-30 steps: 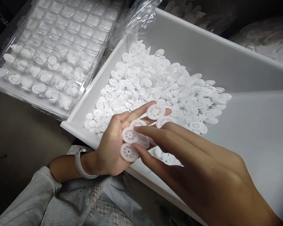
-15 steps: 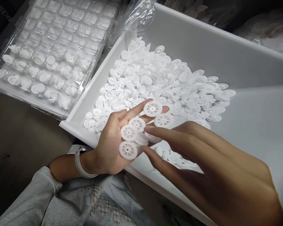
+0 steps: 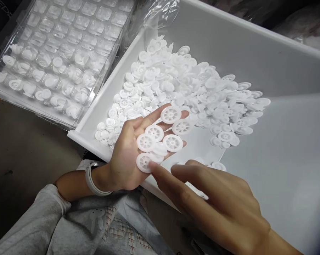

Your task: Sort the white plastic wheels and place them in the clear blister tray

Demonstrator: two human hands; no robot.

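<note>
White Spoked Discs Fan Out Across an Upturned Palm

In the head camera's view, a person's left hand (image 3: 129, 156) lies palm up and spread flat at the centre of the frame, bearing at least 7 white discs (image 3: 145, 142), some overlapping. Most show spokes around a small hub; 3 rest out along the fingers, the others bunch on the palm. The right hand (image 3: 223, 209), lower right, is loosely bent with its digits parted. The tip of 1 digit meets the lowest disc on the palm, with no pinch around it

Behind the hands, a pale grey tub (image 3: 295, 134) stretches from the centre to the right edge of the frame. A heap of white parts (image 3: 175, 85) is banked in its left half, with smaller round pieces (image 3: 104, 132) nearest the left wall. A few parts (image 3: 218, 165) sit just above the right hand, apart from the main heap

At upper left, a clear compartmented tray (image 3: 82, 22) holds white pieces in its lower rows. Crinkled clear plastic (image 3: 165, 10) hangs over the tub's far left corner at top centre. A white wristband (image 3: 92, 184) circles the left wrist, below which a grey sleeve (image 3: 40, 212) fills the lower left
</note>
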